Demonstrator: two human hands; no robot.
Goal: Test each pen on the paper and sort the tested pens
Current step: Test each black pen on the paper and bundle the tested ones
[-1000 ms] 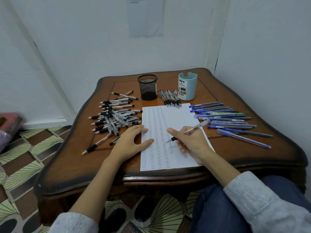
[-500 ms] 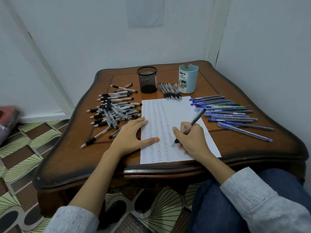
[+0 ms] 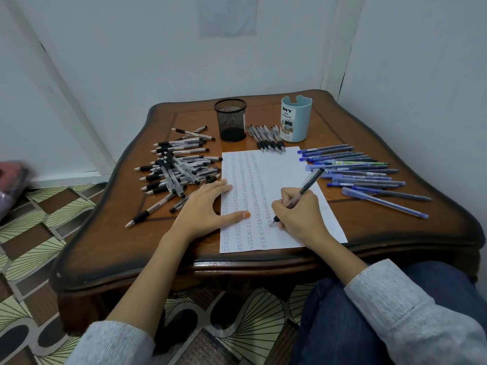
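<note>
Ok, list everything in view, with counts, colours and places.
table: one, brown wood, room corner.
paper: one, white, scribbled, table centre.
clear pens: pile, clear with black, left of paper.
black pen row: several, between the cups.
blue pens: many, right of paper.
mesh cup: one, black, table back.
organizer cup: one, pale blue, back right.
held pen: one, dark, tip on paper.
left hand: flat on paper's left edge.
right hand: grip on held pen.

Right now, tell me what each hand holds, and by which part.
The right hand grips a dark pen low on its barrel, near the tip. The left hand holds nothing; it rests flat on the paper.
</note>
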